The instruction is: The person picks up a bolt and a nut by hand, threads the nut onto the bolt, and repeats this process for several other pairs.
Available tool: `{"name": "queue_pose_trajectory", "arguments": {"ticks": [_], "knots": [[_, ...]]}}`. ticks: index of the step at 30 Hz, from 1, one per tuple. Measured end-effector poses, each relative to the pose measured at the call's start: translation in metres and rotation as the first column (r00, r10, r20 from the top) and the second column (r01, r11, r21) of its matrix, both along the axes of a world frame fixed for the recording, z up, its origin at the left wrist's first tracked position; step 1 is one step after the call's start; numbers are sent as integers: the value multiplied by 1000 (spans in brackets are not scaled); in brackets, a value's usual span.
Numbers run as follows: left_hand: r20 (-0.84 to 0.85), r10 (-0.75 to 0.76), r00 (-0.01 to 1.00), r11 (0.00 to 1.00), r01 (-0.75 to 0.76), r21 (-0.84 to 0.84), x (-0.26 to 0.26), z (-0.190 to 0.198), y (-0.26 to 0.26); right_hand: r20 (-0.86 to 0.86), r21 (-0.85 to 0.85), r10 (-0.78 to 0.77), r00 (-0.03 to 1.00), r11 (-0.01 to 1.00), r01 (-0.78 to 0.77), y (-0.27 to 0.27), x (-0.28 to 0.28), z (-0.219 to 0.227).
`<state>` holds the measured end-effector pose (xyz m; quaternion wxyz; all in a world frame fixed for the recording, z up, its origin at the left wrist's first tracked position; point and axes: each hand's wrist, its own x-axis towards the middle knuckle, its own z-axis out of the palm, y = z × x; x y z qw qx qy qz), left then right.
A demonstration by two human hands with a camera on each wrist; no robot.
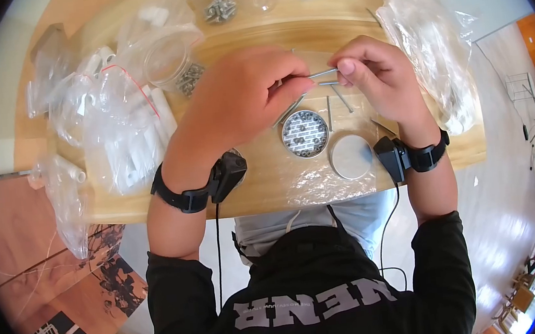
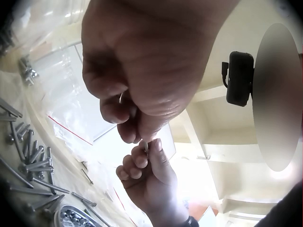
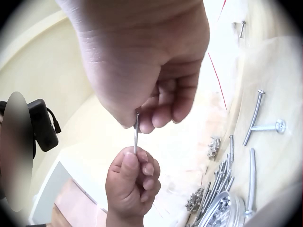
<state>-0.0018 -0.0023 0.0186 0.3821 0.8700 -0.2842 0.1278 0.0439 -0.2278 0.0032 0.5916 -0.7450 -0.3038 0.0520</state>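
Note:
A thin metal bolt spans the gap between both hands above the table. The left hand pinches one end between thumb and fingers; the right hand pinches the other end. In the right wrist view the bolt's shaft stands upright between the left hand and the right hand. The left wrist view shows the left hand close to the right hand, with little of the bolt visible. Below the hands lie several loose bolts and a round tin of small nuts.
A round lid lies beside the tin. Bags of white tubes fill the table's left side. Clear plastic bags lie at the right. Containers of metal hardware stand at the back, and more hardware lies near the left forearm.

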Motion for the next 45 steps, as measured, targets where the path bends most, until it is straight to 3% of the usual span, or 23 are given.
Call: {"name": "queue_pose_trajectory", "arguments": {"ticks": [1,3,4,6,10,15,18,20,21,25,27,29,34,37,39,43,45], "knots": [[16,26,1000,1000,-26,-1,-1,1,-1,0,1,-5,1000,1000,5,-1,1,0],[32,55,998,998,-55,0,-2,2,0,-251,-33,98,963,993,-110,-2,7,-1],[57,66,996,998,-67,3,-2,1,1,-250,-31,98,963,994,-109,-3,6,1],[81,77,994,997,-78,7,-2,2,1,-424,-110,134,896,974,-198,-5,4,8],[85,76,993,997,-75,-14,-3,4,1,-312,-89,145,939,980,-181,-1,4,-2],[58,81,995,996,-79,-35,-1,3,0,0,-75,-9,1000,997,9,0,4,-4],[-57,123,991,991,-126,-54,-5,9,-2,115,-44,-41,993,998,46,0,3,-2],[-230,139,963,980,-168,-110,-7,12,-3,122,-32,-40,992,998,45,-1,3,-4],[-231,136,964,980,-164,-109,-7,13,-1,129,-22,-36,991,999,39,-1,4,-4],[-185,153,971,984,-166,-58,-5,12,2,24,-120,-23,999,992,26,-8,8,-3],[-176,152,973,983,-167,-74,-3,8,2,8,-82,-23,1000,996,23,-8,10,-4],[-40,129,991,981,-134,-138,0,0,2,-4,-36,-44,999,998,44,-5,9,-6],[-73,160,984,979,-168,-114,-3,8,1,-2,24,-54,999,998,54,-4,7,-5],[-46,180,983,977,-184,-110,-2,6,2,-11,-11,-35,999,999,35,-6,6,-2],[-60,203,977,974,-208,-95,-4,5,2,119,-43,57,991,998,-53,-8,6,0],[-39,191,981,979,-193,-63,-2,6,4,102,-176,101,990,981,-82,-22,14,5],[-14,219,976,973,-220,-74,0,3,7,-183,-180,-10,983,983,-24,-28,24,-1]]}}
